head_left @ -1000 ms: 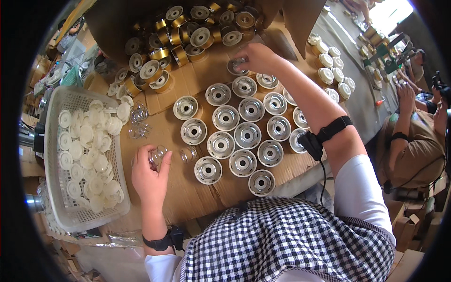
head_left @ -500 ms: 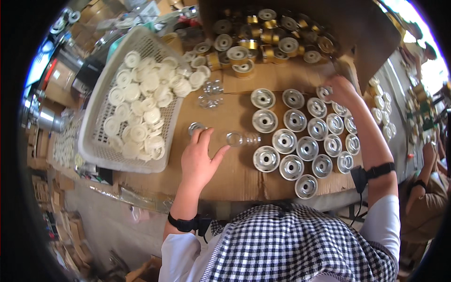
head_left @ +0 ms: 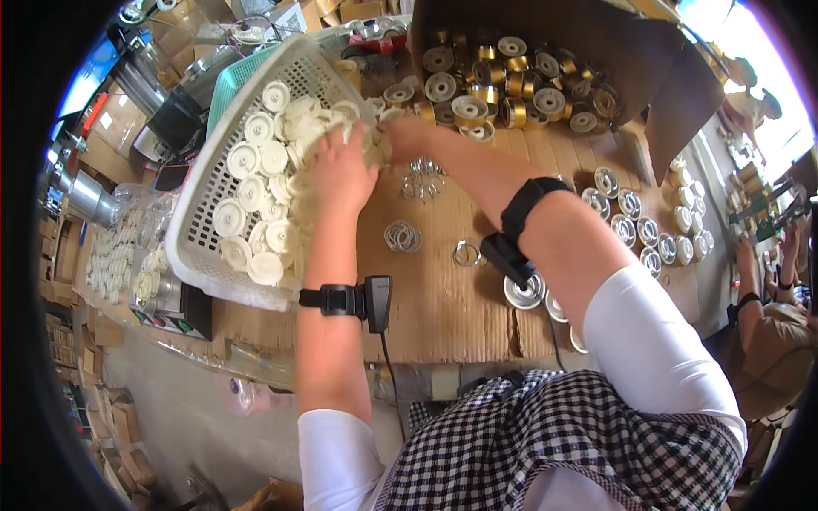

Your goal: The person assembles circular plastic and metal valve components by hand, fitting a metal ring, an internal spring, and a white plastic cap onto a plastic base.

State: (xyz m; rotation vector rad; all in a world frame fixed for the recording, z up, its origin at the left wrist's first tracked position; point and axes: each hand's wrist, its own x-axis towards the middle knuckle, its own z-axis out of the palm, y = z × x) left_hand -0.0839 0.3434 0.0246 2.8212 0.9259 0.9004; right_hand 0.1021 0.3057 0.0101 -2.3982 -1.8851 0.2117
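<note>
Over the pile of white plastic discs (head_left: 273,158) in the white basket (head_left: 192,271), my left hand (head_left: 342,177) reaches in, its fingers stretched and apart against the discs. My right hand (head_left: 406,140) is at the basket's right side, among discs there; its fingertips are hidden. Loose metal rings (head_left: 402,237) lie in a small heap on the cardboard, with more rings (head_left: 423,180) farther back and another few (head_left: 467,253) near my right forearm. Silver round metal cups (head_left: 524,292) stand in rows to the right, partly covered by my right arm.
A cardboard box (head_left: 673,102) at the back holds many gold-sided metal cups (head_left: 512,112). White-topped pieces (head_left: 684,219) stand at the far right, where another person (head_left: 767,341) works. A machine (head_left: 175,302) is left of the basket.
My right hand has swung left from the rows of metal cups to the basket. My left hand has moved from the rings up onto the white discs. The view has shifted slightly.
</note>
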